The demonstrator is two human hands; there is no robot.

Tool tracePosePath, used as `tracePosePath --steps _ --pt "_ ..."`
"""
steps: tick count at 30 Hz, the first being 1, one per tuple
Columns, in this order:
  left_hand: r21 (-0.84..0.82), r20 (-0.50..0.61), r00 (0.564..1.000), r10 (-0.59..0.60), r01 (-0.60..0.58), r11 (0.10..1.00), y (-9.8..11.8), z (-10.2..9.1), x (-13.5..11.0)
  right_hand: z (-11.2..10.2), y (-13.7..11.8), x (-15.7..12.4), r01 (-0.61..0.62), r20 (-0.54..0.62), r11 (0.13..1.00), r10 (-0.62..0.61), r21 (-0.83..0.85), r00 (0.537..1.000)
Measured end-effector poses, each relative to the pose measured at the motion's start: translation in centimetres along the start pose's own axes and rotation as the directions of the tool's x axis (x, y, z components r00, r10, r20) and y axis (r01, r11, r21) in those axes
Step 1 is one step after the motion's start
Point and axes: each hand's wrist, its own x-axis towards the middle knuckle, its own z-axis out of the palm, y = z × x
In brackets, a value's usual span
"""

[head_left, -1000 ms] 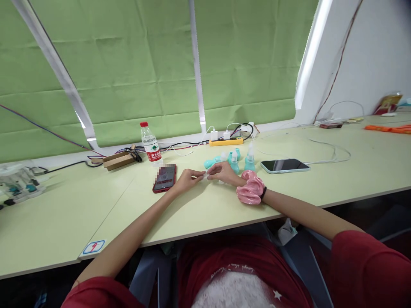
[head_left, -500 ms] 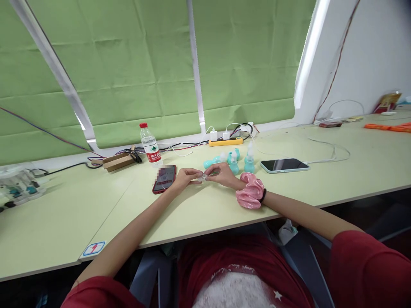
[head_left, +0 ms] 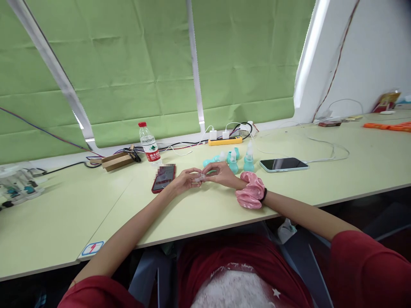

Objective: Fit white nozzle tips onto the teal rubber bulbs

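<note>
Left hand (head_left: 184, 181): thumb and first finger nearly together, pinching a small clear piece (head_left: 199, 178); the other fingers curl loosely below it.
Right hand (head_left: 224, 174): fingers bent and drawn to a narrow tip, pinching the same piece from the opposite side; how much of it they cover is too small to tell.
Clear piece: between the two sets of fingertips, in front of the body; a two-sided fingertip grip probably suits something this little, since a full fist would hide it.
Forearms: angled inward from both sides over the desk (head_left: 205, 214), likely to steady the hands; a pink scrunchie (head_left: 251, 191) sits around the right wrist.
Teal bulbs: grouped just beyond the right hand, seemingly for easy reach; one with a clear nozzle (head_left: 249, 159) stands upright, while a teal piece (head_left: 210, 162) lies on its side, partly hidden by the hand.
Red-cased phone (head_left: 163, 178): flat, just beside the left hand, screen up.
Pale-blue-cased phone (head_left: 284, 165): flat to the right, a white cable at its end, perhaps for charging.
Back edge: water bottle (head_left: 150, 146) upright; yellow power strip (head_left: 225, 141) near the wall, presumably to keep cords out of the way.
</note>
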Motion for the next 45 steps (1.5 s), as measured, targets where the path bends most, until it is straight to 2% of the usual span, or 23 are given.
tracePosePath --steps 4,10,15,20,24,28,30,33,36,38,41,43,45 --pt "-0.017 0.021 0.999 0.027 -0.027 1.0 -0.2 -0.3 0.1 -0.1 -0.6 0.1 0.018 0.007 0.999 -0.018 0.035 1.0" --pt "0.062 0.028 0.994 0.104 -0.105 0.993 0.0 0.1 0.0 -0.2 -0.4 0.1 0.001 0.001 0.999 -0.001 0.043 1.0" --pt "0.119 -0.019 0.984 0.178 -0.174 0.978 0.3 0.7 -0.2 -0.4 -0.6 0.2 -0.016 0.003 0.999 0.015 0.039 1.0" --pt "0.096 0.0 0.987 0.16 -0.16 0.983 0.2 1.1 -0.2 -0.8 -1.0 0.5 -0.001 0.05 1.0 0.001 0.004 0.999" --pt "0.056 -0.075 0.982 0.172 -0.168 0.984 0.4 1.0 -0.2 -2.2 -1.9 1.1 0.078 0.085 0.989 -0.068 -0.126 0.994" --pt "-0.008 -0.199 0.971 0.134 -0.139 0.99 0.5 0.4 0.1 -4.1 -2.5 1.6 0.107 -0.104 0.939 -0.148 -0.326 0.983" --pt "-0.021 -0.236 0.965 0.114 -0.122 0.992 0.4 0.1 0.2 -4.5 -2.3 1.7 0.103 -0.152 0.91 -0.177 -0.401 0.972" --pt "0.001 -0.254 0.961 0.105 -0.109 0.994 0.4 -0.1 0.3 -4.4 -2.1 2.2 0.178 -0.088 0.85 -0.253 -0.495 0.963" --pt "0.064 -0.298 0.94 0.166 -0.154 0.986 0.8 -0.2 0.0 -3.9 -3.0 4.0 0.299 0.1 0.718 -0.306 -0.629 0.947" --pt "0.101 -0.341 0.916 0.213 -0.189 0.977 1.2 -0.2 -0.3 -3.9 -4.0 5.8 0.333 0.244 0.598 -0.228 -0.729 0.943" --pt "0.14 -0.387 0.887 0.254 -0.216 0.966 1.8 -0.4 -0.4 -4.2 -5.5 8.9 0.304 0.357 0.485 0.018 -0.82 0.934" --pt "0.163 -0.415 0.863 0.288 -0.241 0.957 2.0 -0.6 -0.3 -4.2 -5.7 10.5 0.283 0.396 0.468 0.161 -0.837 0.904" --pt "0.185 -0.451 0.832 0.323 -0.267 0.946 1.9 -1.0 -0.2 -3.9 -5.1 11.6 0.236 0.406 0.534 0.224 -0.812 0.886"
